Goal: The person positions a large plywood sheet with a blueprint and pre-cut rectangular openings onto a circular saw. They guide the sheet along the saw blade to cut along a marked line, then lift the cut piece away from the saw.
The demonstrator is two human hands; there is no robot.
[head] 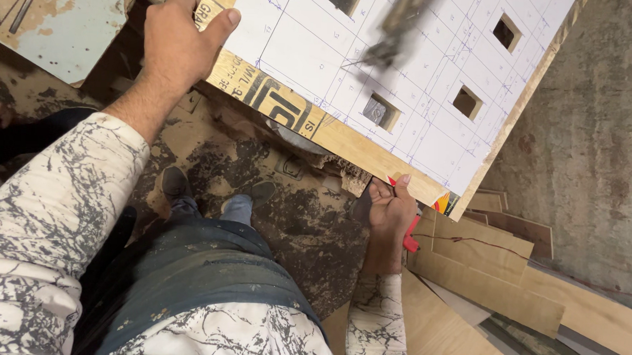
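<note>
- A dirty floor (307, 219), caked with sawdust and dark stains.
- A rough grey concrete wall (597, 152) at right.
- Cut plywood offcuts (481, 274) stacked at lower right.
- A worn, paint-chipped panel (62, 22) at upper left.

The board (376, 67) lies between both hands, offcuts (495, 275) on the floor right.
</note>
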